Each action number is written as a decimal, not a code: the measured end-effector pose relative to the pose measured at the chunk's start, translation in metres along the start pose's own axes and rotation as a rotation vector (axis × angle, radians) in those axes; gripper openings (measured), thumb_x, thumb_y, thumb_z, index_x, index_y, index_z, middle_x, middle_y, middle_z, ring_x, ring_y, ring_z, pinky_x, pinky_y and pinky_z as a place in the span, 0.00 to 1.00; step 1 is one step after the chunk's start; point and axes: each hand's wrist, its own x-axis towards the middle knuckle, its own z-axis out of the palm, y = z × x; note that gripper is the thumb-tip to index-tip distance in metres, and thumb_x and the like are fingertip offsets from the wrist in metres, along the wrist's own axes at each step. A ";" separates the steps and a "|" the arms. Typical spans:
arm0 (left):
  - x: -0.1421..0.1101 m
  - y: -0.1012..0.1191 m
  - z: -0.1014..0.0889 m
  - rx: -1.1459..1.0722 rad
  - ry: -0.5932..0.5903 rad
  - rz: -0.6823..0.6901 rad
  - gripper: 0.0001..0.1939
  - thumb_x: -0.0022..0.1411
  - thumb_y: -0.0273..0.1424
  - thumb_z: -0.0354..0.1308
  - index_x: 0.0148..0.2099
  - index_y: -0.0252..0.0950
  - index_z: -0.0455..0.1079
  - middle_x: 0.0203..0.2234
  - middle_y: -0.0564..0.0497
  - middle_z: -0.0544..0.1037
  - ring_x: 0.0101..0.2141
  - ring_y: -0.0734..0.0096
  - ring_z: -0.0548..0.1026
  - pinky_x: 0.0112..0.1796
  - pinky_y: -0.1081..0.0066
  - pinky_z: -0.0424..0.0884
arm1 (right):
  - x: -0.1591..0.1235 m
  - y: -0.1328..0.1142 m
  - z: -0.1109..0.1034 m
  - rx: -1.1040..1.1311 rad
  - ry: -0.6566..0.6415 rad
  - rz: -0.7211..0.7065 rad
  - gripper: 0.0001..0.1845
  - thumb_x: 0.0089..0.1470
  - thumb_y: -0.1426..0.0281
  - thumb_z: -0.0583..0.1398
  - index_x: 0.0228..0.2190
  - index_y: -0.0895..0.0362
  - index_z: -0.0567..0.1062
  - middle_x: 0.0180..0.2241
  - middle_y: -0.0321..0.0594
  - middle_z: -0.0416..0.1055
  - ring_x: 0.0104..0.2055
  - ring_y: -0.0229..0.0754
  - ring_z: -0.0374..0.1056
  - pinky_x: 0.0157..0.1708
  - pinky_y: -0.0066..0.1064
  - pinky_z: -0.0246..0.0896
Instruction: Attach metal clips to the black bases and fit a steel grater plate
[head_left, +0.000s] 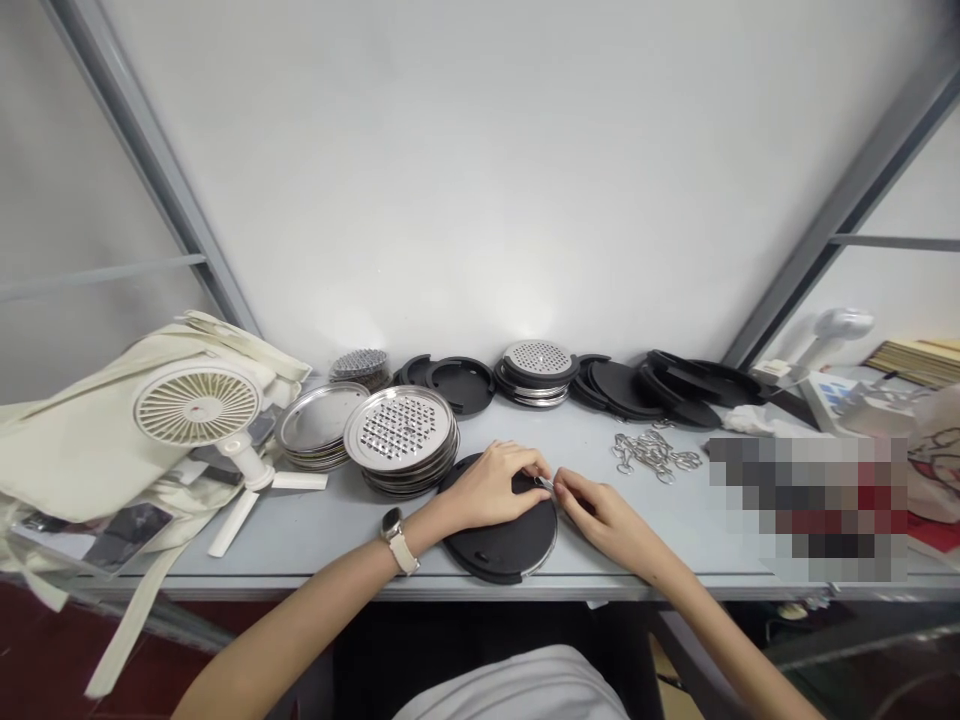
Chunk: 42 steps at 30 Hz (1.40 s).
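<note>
A round black plastic holder (480, 548) with a thin shiny metal edge at its lower right lies flat near the front of the table. My left hand (495, 487), with a watch on its wrist, rests across the top of it, thumb and index finger curled together at the holder's right rim. There a small shiny metal piece (546, 484) shows between the fingertips of both hands; its exact shape is hard to make out. Pinching at that piece from the right is my right hand (600, 515), fingers closed.
Left of the holder stand stacked metal grater plates (397, 430) and plain metal discs (321, 420). Black holders (626, 388) line the back, around another grater stack (538, 360). Wire rings (654, 453) lie at right. A white fan (199, 405) and cream bag (82, 430) occupy the left.
</note>
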 end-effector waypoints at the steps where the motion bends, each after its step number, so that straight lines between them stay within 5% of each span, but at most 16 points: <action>1: 0.000 0.000 0.000 -0.006 0.001 0.004 0.08 0.57 0.29 0.62 0.40 0.36 0.69 0.34 0.53 0.76 0.38 0.69 0.72 0.45 0.67 0.63 | 0.000 0.000 0.000 -0.002 -0.002 -0.004 0.16 0.64 0.63 0.45 0.25 0.54 0.58 0.21 0.28 0.53 0.24 0.35 0.53 0.26 0.26 0.48; 28: 0.003 0.007 -0.003 0.034 -0.064 -0.052 0.06 0.59 0.29 0.59 0.40 0.37 0.66 0.32 0.53 0.73 0.35 0.70 0.70 0.42 0.68 0.64 | -0.001 -0.004 -0.005 -0.030 0.006 -0.004 0.13 0.62 0.69 0.46 0.26 0.54 0.62 0.20 0.29 0.58 0.21 0.35 0.55 0.24 0.26 0.49; 42: 0.003 0.018 -0.012 0.239 -0.220 -0.033 0.04 0.66 0.28 0.48 0.42 0.35 0.62 0.38 0.48 0.69 0.40 0.64 0.66 0.45 0.64 0.66 | 0.004 -0.009 0.000 -0.058 0.008 0.054 0.12 0.62 0.71 0.47 0.27 0.54 0.63 0.25 0.37 0.68 0.26 0.40 0.64 0.26 0.29 0.54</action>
